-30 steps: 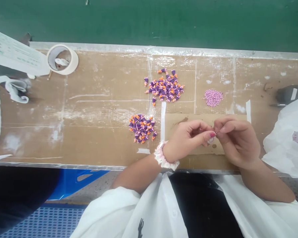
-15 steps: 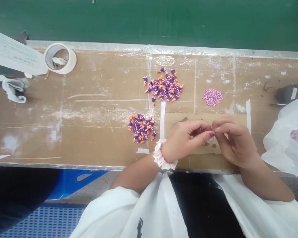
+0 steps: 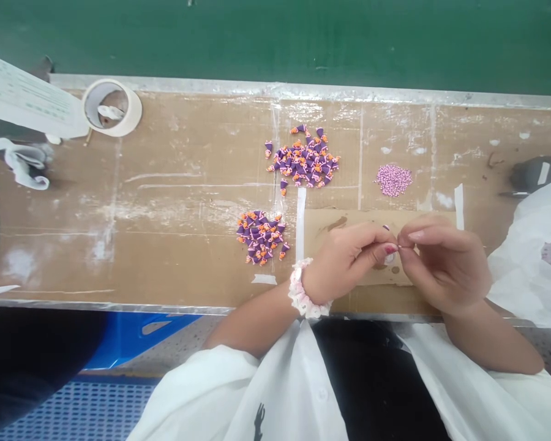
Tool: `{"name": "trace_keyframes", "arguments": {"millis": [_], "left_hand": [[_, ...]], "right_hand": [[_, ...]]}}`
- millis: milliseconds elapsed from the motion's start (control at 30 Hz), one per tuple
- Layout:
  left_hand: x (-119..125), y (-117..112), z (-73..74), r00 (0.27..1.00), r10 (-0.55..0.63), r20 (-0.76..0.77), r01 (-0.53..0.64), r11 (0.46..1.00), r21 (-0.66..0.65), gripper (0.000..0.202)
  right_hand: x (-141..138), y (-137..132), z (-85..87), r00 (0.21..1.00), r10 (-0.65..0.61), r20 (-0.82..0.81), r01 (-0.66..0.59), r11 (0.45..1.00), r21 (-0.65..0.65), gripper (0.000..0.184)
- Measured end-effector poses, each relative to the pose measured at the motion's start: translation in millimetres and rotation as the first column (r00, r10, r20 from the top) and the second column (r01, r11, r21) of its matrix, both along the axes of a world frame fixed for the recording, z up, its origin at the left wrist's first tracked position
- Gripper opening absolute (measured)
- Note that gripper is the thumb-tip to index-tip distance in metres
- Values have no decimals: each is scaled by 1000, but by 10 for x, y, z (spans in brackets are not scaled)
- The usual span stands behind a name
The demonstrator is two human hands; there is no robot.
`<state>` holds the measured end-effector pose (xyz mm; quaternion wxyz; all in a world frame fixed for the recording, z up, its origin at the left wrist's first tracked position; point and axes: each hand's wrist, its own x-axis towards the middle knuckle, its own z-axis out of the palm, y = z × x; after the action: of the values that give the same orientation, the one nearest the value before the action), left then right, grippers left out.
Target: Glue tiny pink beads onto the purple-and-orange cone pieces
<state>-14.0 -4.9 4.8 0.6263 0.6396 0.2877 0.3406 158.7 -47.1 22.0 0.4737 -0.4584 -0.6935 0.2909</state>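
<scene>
My left hand (image 3: 346, 260) and my right hand (image 3: 443, 260) meet fingertip to fingertip over a taped cardboard strip (image 3: 349, 220) near the bench's front edge. Both are pinched shut on a tiny piece between them, too small to name. A pink scrunchie (image 3: 303, 294) circles my left wrist. A small pile of purple-and-orange cone pieces (image 3: 261, 236) lies just left of my left hand. A larger pile of the same pieces (image 3: 303, 159) lies further back. A heap of tiny pink beads (image 3: 393, 180) sits behind my right hand.
A roll of masking tape (image 3: 112, 108) stands at the back left beside a printed sheet (image 3: 22, 98). White plastic bags lie at the right edge (image 3: 532, 245) and left edge (image 3: 22, 162). A dark object (image 3: 535, 173) rests at the far right. A green wall (image 3: 275, 37) backs the bench.
Both hands stayed pinched together over the cardboard strip; my right hand shifted slightly right and my fingers closed tighter around the tiny piece.
</scene>
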Motion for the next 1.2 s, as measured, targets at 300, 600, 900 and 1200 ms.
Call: {"name": "trace_keyframes", "arguments": {"millis": [300,600,900,1200], "left_hand": [[-20,-5,-18,983,82,-163,-10,916,401,22],[-29,3,-62,934,90,-347,95,872,481,36],[-64,79,-40,985,160,-68,-145,972,184,24],[-53,158,-81,977,170,131,-114,928,-353,23]], "right_hand": [[30,28,-14,999,52,7,-52,999,-6,47],[50,23,-17,998,66,9,-65,995,-76,47],[209,21,42,996,68,55,-56,978,-200,43],[303,16,25,840,298,454,-150,931,-332,25]]}}
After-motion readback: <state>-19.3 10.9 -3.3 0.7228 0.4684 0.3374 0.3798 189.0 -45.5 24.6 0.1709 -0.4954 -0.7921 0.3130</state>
